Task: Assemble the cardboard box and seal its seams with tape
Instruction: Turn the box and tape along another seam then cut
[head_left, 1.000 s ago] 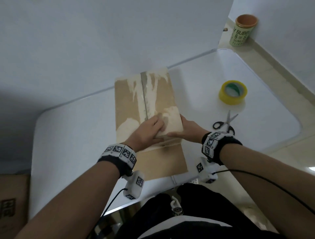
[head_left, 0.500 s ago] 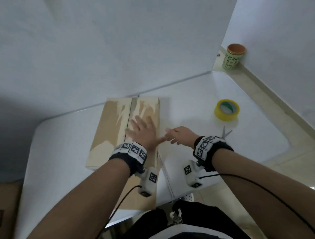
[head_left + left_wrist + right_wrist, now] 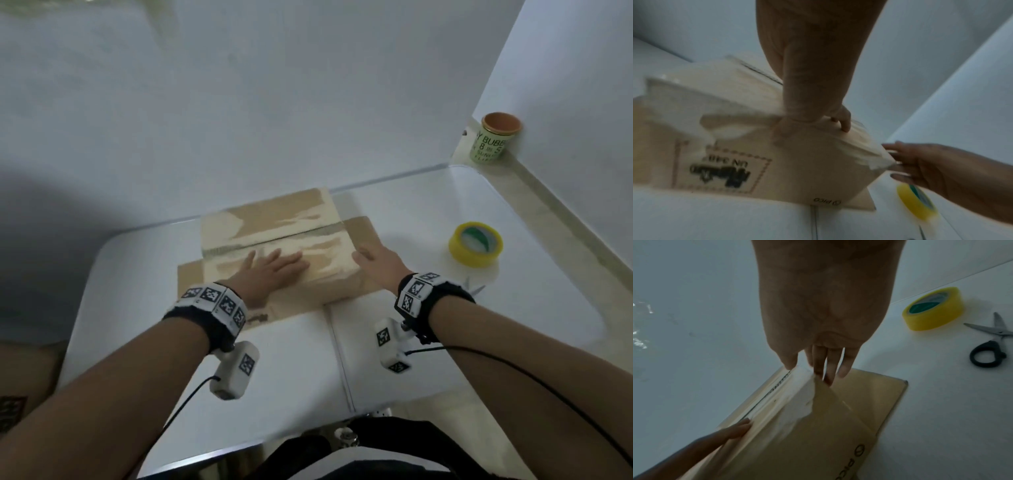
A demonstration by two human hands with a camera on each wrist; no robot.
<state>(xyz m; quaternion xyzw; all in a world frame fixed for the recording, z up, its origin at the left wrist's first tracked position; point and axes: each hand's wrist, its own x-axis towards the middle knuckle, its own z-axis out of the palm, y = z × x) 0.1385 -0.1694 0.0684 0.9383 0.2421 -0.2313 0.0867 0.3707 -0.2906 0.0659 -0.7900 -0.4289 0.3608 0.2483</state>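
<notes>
A brown cardboard box (image 3: 291,219) with torn, whitish patches stands on the white table (image 3: 291,359), and its top seam runs left to right. Loose flaps stick out flat at its base on both ends. My left hand (image 3: 274,265) lies flat on the box top with its fingers spread, near the seam. At the box's right end, my right hand (image 3: 373,260) touches the edge with straight fingers (image 3: 828,365). The left wrist view shows the box's (image 3: 787,162) printed front side. A yellow tape roll (image 3: 476,244) lies to the right of the box, untouched.
Scissors (image 3: 990,344) lie on the table just right of my right wrist, near the tape roll (image 3: 933,308). A green cup (image 3: 493,142) with an orange rim stands on the ledge at the far right corner. A wall runs close behind the box.
The box has been turned a quarter turn, so its seam now runs left to right instead of away from me. My left hand went flat on top; my right hand moved to the right end.
</notes>
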